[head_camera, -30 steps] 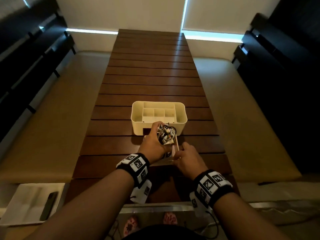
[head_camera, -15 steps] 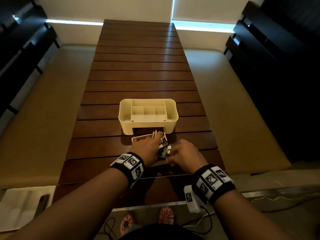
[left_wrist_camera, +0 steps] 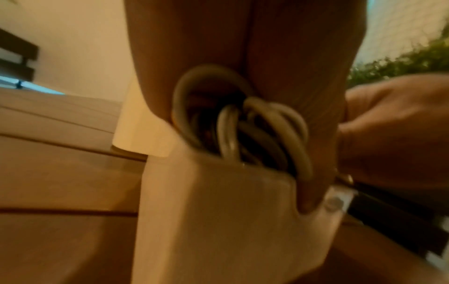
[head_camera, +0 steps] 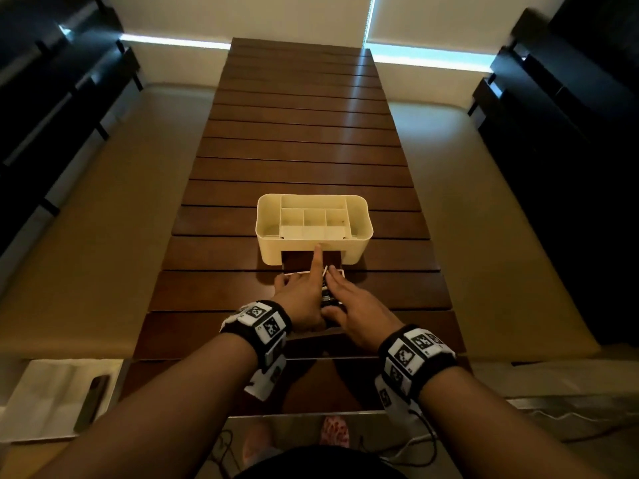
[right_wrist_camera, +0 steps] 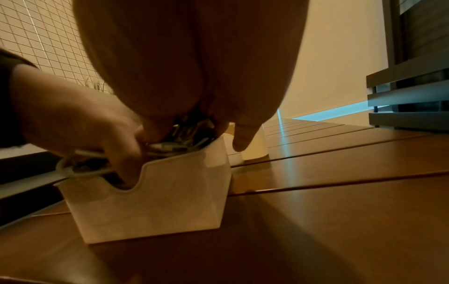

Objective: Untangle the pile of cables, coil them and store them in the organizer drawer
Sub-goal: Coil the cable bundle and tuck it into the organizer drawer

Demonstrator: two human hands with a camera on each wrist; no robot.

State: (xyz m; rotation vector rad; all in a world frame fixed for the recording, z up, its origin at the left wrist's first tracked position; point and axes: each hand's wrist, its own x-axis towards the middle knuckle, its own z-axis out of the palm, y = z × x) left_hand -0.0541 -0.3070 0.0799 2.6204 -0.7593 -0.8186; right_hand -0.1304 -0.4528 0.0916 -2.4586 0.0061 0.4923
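On the slatted wooden table (head_camera: 304, 140), between pale floor strips, both flat-fingered grips press cables (left_wrist_camera: 243, 126) into the drawer (right_wrist_camera: 155, 199).

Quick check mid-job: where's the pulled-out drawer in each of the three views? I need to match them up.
Head: drawer sits low centre, just in front of the organizer, mostly hidden under both hands.
Left wrist: drawer fills bottom centre, cables bulging over its rim.
Right wrist: drawer is lower left, notched front facing the camera.
Shared landmark: the cables in the drawer.
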